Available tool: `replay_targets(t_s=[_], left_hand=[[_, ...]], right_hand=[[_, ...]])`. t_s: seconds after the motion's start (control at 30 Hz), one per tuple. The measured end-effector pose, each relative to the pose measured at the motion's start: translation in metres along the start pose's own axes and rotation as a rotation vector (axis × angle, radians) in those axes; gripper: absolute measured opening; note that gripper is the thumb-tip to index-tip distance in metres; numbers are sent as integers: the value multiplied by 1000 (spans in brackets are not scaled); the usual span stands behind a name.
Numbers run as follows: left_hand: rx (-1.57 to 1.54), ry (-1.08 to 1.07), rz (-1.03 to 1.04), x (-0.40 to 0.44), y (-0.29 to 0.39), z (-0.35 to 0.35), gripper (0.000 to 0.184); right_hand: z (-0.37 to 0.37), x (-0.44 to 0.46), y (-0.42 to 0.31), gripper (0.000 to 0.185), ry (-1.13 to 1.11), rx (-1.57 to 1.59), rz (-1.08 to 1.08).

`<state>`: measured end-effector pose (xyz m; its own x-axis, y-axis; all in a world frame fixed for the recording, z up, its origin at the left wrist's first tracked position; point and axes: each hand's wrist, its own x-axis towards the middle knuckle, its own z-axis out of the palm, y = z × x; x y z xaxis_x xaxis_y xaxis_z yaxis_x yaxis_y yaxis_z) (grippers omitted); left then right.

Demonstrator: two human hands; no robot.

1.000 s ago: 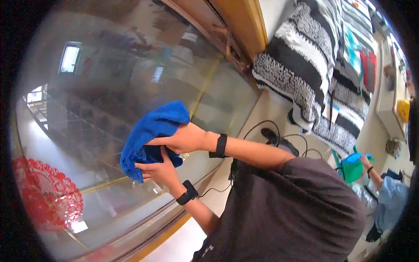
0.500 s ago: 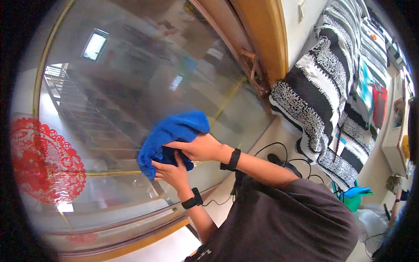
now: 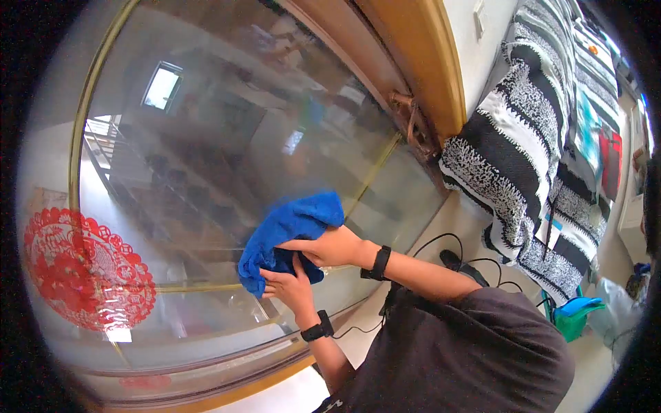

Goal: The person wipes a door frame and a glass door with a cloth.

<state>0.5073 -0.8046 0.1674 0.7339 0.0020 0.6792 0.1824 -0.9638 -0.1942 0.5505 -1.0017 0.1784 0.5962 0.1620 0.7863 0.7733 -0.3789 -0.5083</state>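
A bunched blue cloth point(image 3: 292, 224) lies against a glass pane point(image 3: 206, 151) divided by gold strips. My right hand point(image 3: 334, 246) grips its right side, the thumb stretched across the folds and the other fingers mostly hidden in the cloth. Lower and to the left, my left hand point(image 3: 290, 288) holds the cloth's bottom edge, its fingertips pressed on it. Each wrist wears a black band. On the glass at left is a round red paper-cut decoration point(image 3: 89, 268). Reflections of a window and a room show in the pane.
A wooden frame point(image 3: 430, 62) with a handle point(image 3: 410, 124) borders the glass. Black-and-white striped covers point(image 3: 509, 144) drape over furniture at right. Dark cables point(image 3: 441, 237) run over the floor near my body. A green and blue item point(image 3: 577, 315) and a clear plastic bag point(image 3: 613, 310) are at lower right.
The whole scene has shifted slightly right and down in view. Both hands keep their hold on the cloth, which stays at about the same place on the glass.
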Motion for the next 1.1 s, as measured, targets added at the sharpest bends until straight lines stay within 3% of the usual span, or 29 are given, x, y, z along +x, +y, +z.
replay_targets(t_s=[0.4,0.47,0.53,0.57,0.6,0.67,0.8,0.87,0.93,1.0,1.1], left_hand=[[44,-73,-24,-5,-1,4,100],[62,-31,15,-4,-3,6,99],[174,27,61,-3,-1,5,99],[145,-85,-11,-5,-2,7,100],[68,-145,-63,-8,-10,14,101],[115,-96,-54,-6,0,7,102],[28,38,15,-8,-8,19,98],[133,3,33,-6,-5,16,98],[10,-113,-53,-5,-5,14,97],[25,-189,-150,-6,0,11,96],[28,-76,-42,-6,-2,12,97]], right_hand=[[13,-1,1,51,-3,-37,15],[20,-3,10,57,-70,-20,-8],[19,-3,10,57,-213,192,78],[11,-3,6,57,-227,182,103],[16,-3,10,55,-81,43,-15],[14,-3,8,49,-26,-8,-26],[16,-6,8,49,-37,2,-17],[22,-5,12,49,-177,194,86],[18,-4,10,48,-64,-43,-16],[13,-4,11,47,-30,-6,-31],[28,-10,25,46,-165,88,-1]])
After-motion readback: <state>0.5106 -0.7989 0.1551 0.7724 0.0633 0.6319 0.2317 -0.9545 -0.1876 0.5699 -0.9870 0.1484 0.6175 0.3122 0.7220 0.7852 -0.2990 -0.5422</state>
